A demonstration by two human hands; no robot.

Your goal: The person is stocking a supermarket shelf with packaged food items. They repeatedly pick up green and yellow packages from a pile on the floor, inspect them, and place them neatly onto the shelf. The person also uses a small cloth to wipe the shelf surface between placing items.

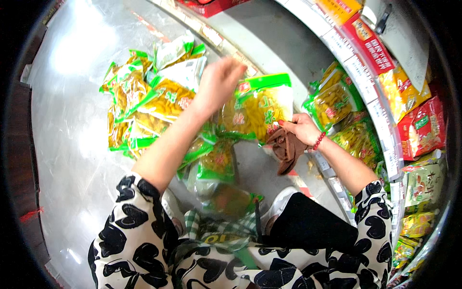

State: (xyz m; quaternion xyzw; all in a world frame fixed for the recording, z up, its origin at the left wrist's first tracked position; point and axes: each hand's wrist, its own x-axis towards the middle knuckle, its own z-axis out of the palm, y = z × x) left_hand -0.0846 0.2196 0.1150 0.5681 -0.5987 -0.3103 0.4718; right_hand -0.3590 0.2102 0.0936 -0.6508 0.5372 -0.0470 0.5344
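Observation:
My right hand (303,129), a red bead bracelet at its wrist, pinches the right edge of a green-topped clear bag of yellow peppers (265,103). The same hand has a brown cloth (287,150) bunched under it. Over the upper left corner of this bag is my left hand (223,77), blurred with its fingers curled; whether it holds anything is not visible. A pile of similar pepper bags (162,97) lies on the floor left of it, partly behind my left forearm. More bags (216,159) lie nearer my feet.
On the right, a low shelf (325,166) holds more pepper bags (334,104). Above it, a curved shelf edge with price tags (357,77) fronts red packets (422,126) and yellow packets (404,94). My white shoes (279,202) stand on the grey floor (72,126).

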